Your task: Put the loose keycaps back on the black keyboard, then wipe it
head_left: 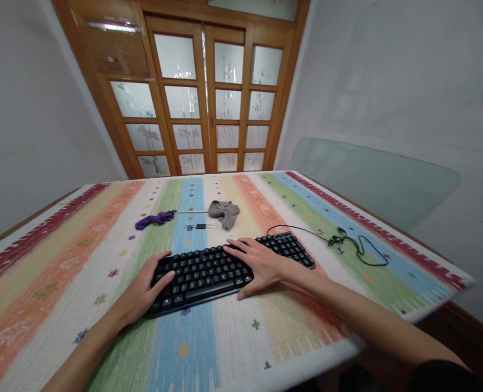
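A black computer keyboard lies slightly askew on the striped tablecloth. My left hand is closed around its left end, with the thumb over the keys and a finger along the far edge; the other fingers are hidden. Across the keys, right of the middle, rests my right hand. Its fingers are spread toward the far edge, and its thumb lies by the near edge. The keyboard's thin black cable runs off to the right and ends in a loose tangle.
Beyond the keyboard lie a purple cloth bundle, a grey knitted piece and a thin rod between them. A small black piece with thin wire loops is nearer. The striped tablecloth covers the table; wooden glazed doors stand behind.
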{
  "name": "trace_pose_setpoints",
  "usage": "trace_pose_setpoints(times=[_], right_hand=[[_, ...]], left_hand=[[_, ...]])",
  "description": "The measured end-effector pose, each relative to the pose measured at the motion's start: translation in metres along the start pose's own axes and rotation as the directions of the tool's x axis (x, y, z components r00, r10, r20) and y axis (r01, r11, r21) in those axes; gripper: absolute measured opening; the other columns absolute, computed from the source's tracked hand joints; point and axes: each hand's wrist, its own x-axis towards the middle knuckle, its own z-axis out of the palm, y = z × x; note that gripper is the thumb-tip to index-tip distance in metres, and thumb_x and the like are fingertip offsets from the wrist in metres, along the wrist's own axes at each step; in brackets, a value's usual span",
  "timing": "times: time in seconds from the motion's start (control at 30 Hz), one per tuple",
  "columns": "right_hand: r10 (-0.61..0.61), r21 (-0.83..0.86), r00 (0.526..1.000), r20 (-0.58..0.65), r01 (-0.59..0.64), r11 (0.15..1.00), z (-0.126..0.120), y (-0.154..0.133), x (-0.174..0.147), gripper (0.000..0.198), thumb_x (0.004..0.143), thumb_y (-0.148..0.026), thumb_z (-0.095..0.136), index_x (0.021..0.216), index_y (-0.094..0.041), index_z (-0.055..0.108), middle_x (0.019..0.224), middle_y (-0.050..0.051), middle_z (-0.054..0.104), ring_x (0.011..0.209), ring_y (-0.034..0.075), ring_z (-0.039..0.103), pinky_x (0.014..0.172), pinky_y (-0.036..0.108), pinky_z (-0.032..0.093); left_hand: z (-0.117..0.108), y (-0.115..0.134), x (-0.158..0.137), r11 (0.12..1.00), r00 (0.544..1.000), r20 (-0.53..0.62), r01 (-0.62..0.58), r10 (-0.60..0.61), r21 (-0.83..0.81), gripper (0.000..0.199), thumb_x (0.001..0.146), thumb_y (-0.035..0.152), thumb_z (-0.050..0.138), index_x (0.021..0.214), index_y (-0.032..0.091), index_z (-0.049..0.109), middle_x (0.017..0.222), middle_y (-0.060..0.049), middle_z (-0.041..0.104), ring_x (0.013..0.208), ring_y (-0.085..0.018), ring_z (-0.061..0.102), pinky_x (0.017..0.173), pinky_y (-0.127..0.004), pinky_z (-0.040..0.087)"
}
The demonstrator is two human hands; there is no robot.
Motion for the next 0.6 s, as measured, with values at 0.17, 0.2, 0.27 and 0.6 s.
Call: trace_pose_setpoints(times=[0.17,0.2,0.27,0.6], right_hand=[[-0.018,-0.019,0.999,-0.041,0.018,1.0,0.001,0.001,0.005,0.117,0.065,-0.074,0.073,0.156,-0.015,0.029,0.158,0.022,0.031,0.138,0.041,0.035,0.114,0.059,0.028],[-0.028,-0.023,0.999,-0.046,0.027,0.999,0.001,0.001,0.006,0.117,0.065,-0.073,0.073,0.156,-0.015,0.029,0.157,0.022,0.034,0.137,0.041,0.036,0.113,0.059,0.029],[-0.053,-0.028,0.997,-0.05,0.051,0.998,0.0,0.002,0.008,0.118,0.064,-0.072,0.075,0.155,-0.013,0.03,0.152,0.022,0.04,0.133,0.04,0.04,0.113,0.057,0.031],[-0.126,-0.013,0.991,-0.049,0.125,0.992,-0.007,0.002,0.027,0.113,0.057,-0.063,0.081,0.15,-0.017,0.037,0.131,0.019,0.055,0.113,0.036,0.055,0.101,0.051,0.043]], left_hand=[[-0.001,0.001,0.001,1.0,1.0,-0.019,0.007,-0.008,-0.03,0.059,0.095,0.06,0.038,0.136,0.018,0.048,0.138,-0.013,0.057,0.129,-0.031,0.054,0.113,-0.052,0.039],[-0.002,0.001,0.001,0.999,1.0,-0.022,0.008,-0.009,-0.036,0.059,0.096,0.059,0.037,0.136,0.018,0.049,0.138,-0.013,0.057,0.128,-0.031,0.054,0.113,-0.051,0.039],[-0.002,0.002,0.001,0.999,1.0,-0.028,0.007,-0.008,-0.046,0.059,0.096,0.06,0.036,0.135,0.018,0.05,0.137,-0.013,0.058,0.128,-0.031,0.055,0.113,-0.051,0.039],[-0.003,0.005,0.002,0.997,0.994,-0.113,-0.019,0.011,-0.07,0.057,0.096,0.06,0.036,0.129,0.02,0.059,0.125,-0.01,0.067,0.117,-0.03,0.062,0.108,-0.049,0.046]])
